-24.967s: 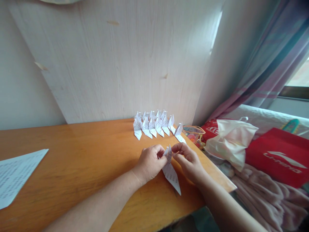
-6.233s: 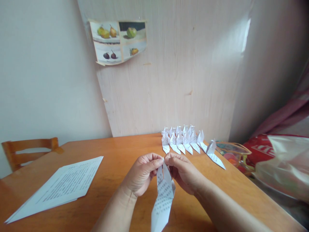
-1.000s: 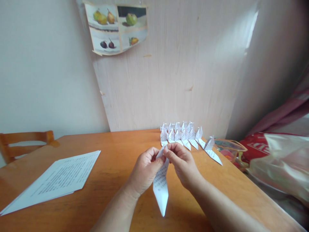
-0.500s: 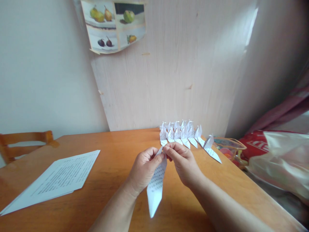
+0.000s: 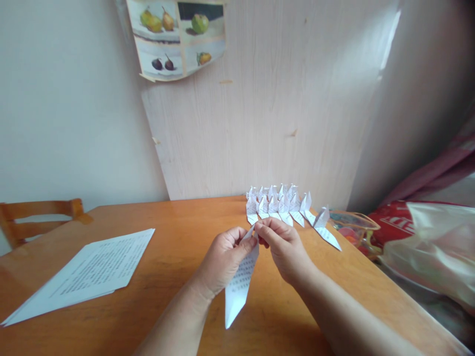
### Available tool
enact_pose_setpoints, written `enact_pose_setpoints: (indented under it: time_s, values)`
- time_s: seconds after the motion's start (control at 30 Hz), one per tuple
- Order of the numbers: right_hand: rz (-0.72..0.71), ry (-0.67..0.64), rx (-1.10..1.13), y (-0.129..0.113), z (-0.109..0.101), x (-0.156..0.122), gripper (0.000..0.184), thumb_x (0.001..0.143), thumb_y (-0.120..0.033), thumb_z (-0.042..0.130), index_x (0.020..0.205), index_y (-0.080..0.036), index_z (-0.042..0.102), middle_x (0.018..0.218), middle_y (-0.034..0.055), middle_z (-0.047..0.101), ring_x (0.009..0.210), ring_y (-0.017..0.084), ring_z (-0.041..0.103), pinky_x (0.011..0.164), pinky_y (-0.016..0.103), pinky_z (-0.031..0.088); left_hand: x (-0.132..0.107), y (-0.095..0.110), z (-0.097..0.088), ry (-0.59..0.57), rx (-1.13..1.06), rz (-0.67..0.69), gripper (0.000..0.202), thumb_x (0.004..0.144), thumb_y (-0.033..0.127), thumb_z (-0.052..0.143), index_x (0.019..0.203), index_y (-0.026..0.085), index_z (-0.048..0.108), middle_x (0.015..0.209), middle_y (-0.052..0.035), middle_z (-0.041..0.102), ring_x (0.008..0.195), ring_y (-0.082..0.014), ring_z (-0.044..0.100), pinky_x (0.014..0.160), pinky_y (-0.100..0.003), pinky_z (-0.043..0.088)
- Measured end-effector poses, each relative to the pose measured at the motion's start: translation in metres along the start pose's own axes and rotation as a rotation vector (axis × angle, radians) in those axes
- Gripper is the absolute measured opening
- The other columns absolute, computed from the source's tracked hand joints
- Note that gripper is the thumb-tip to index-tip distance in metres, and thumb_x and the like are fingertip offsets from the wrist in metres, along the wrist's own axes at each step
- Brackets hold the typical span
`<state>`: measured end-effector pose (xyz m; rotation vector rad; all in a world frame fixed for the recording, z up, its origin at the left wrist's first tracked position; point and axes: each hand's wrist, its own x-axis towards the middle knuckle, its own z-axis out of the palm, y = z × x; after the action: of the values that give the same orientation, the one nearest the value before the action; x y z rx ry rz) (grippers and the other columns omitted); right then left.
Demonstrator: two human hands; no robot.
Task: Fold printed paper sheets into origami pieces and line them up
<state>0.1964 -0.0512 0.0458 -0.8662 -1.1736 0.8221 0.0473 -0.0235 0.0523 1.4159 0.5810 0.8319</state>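
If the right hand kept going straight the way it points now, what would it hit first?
The right hand points left and away, and it pinches the top of the folded paper. Just past that pinch lie the fingers of the left hand, which are probably the first thing it would meet.

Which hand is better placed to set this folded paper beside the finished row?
Right, probably: the right hand pinches the top of the folded paper and lies nearer the row of folded pieces; the left hand holds the farther side.
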Motion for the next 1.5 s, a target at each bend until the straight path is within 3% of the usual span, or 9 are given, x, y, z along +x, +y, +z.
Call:
enact_pose_setpoints:
  time_s: [0.3, 0.4, 0.53, 0.77, 0.93, 1.1, 1.17, 1.37, 1.5]
  values:
    - [0.111, -0.019, -0.063, 0.002, -0.012, 0.008, 0.028, 0.090, -0.039, 0.058, 0.106, -0.020, 0.071, 0.095, 0.0071, 0.070, 0.089, 0.020, 0.061, 0.073, 0.033, 0.044, 0.002, 0.001, -0.008, -0.018, -0.291, 0.015, 0.017, 0.088, 0.032, 0.068, 0.086, 0.016, 0.062, 0.082, -0.0014, 0.059, 0.075, -0.0110, 0.054, 0.074, -0.025, 0.044]
    - [0.108, -0.142, -0.283, 0.003, -0.016, 0.010, 0.026, 0.090, -0.036, 0.056, 0.104, -0.021, 0.072, 0.103, 0.0069, 0.070, 0.100, 0.022, 0.060, 0.085, 0.036, 0.044, 0.002, 0.002, -0.011, -0.057, -0.414, -0.009, 0.014, 0.088, 0.029, 0.068, 0.085, 0.017, 0.061, 0.079, -0.0003, 0.059, 0.073, -0.0103, 0.054, 0.075, -0.025, 0.044]
    - [0.148, -0.466, -0.465, 0.007, -0.021, 0.009, 0.023, 0.093, -0.031, 0.051, 0.088, -0.020, 0.071, 0.084, 0.0025, 0.066, 0.079, 0.017, 0.057, 0.072, 0.031, 0.042, 0.001, 0.002, -0.015, -0.108, -0.498, -0.036, 0.016, 0.086, 0.028, 0.070, 0.083, 0.017, 0.060, 0.078, -0.0010, 0.059, 0.071, -0.0126, 0.058, 0.074, -0.029, 0.046]
    - [0.395, -0.616, -0.247, 0.009, -0.035, 0.010, 0.015, 0.087, -0.033, 0.063, 0.087, -0.020, 0.072, 0.078, 0.0002, 0.063, 0.072, 0.014, 0.052, 0.071, 0.029, 0.038, -0.001, 0.006, -0.023, -0.090, -0.383, 0.018, 0.017, 0.087, 0.033, 0.069, 0.084, 0.016, 0.064, 0.085, -0.0026, 0.062, 0.074, -0.0128, 0.057, 0.074, -0.028, 0.045]
    - [0.427, -0.342, -0.069, 0.006, -0.043, 0.017, 0.022, 0.074, -0.028, 0.074, 0.093, -0.019, 0.071, 0.075, -0.0004, 0.064, 0.065, 0.013, 0.053, 0.065, 0.028, 0.038, 0.001, 0.011, -0.031, 0.009, -0.051, 0.085, 0.027, 0.086, 0.036, 0.070, 0.105, 0.018, 0.068, 0.102, -0.0065, 0.066, 0.092, -0.0160, 0.058, 0.081, -0.027, 0.042]
    - [0.362, 0.070, -0.031, 0.013, -0.039, 0.024, 0.036, 0.066, -0.032, 0.077, 0.098, -0.018, 0.067, 0.072, -0.0003, 0.065, 0.063, 0.014, 0.055, 0.061, 0.028, 0.039, 0.014, 0.000, -0.042, 0.510, 0.118, 0.232, 0.031, 0.088, 0.042, 0.065, 0.104, 0.016, 0.066, 0.106, -0.0076, 0.068, 0.102, -0.0186, 0.059, 0.093, -0.031, 0.042]
    - [0.329, 0.163, -0.019, 0.016, -0.035, 0.024, 0.039, 0.065, -0.033, 0.077, 0.099, -0.018, 0.066, 0.073, -0.0001, 0.065, 0.065, 0.015, 0.056, 0.062, 0.029, 0.041, 0.017, -0.004, -0.043, 0.610, 0.187, 0.296, 0.032, 0.087, 0.041, 0.065, 0.107, 0.016, 0.065, 0.109, -0.0081, 0.068, 0.105, -0.0191, 0.059, 0.097, -0.032, 0.041]
    - [0.281, 0.291, 0.005, 0.023, -0.018, 0.016, 0.039, 0.069, -0.035, 0.076, 0.103, -0.019, 0.063, 0.079, 0.0001, 0.065, 0.069, 0.015, 0.057, 0.066, 0.031, 0.044, 0.017, -0.009, -0.029, 0.409, 0.209, 0.338, 0.038, 0.084, 0.038, 0.070, 0.116, 0.018, 0.063, 0.120, -0.0112, 0.067, 0.110, -0.0220, 0.060, 0.094, -0.033, 0.045]
    - [0.321, 0.212, 0.023, 0.024, -0.009, 0.007, 0.035, 0.074, -0.037, 0.073, 0.104, -0.021, 0.062, 0.078, -0.0011, 0.064, 0.067, 0.015, 0.057, 0.067, 0.031, 0.042, 0.019, -0.012, -0.026, 0.431, 0.191, 0.340, 0.026, 0.086, 0.039, 0.066, 0.098, 0.016, 0.067, 0.097, -0.0077, 0.071, 0.090, -0.0192, 0.064, 0.083, -0.030, 0.048]
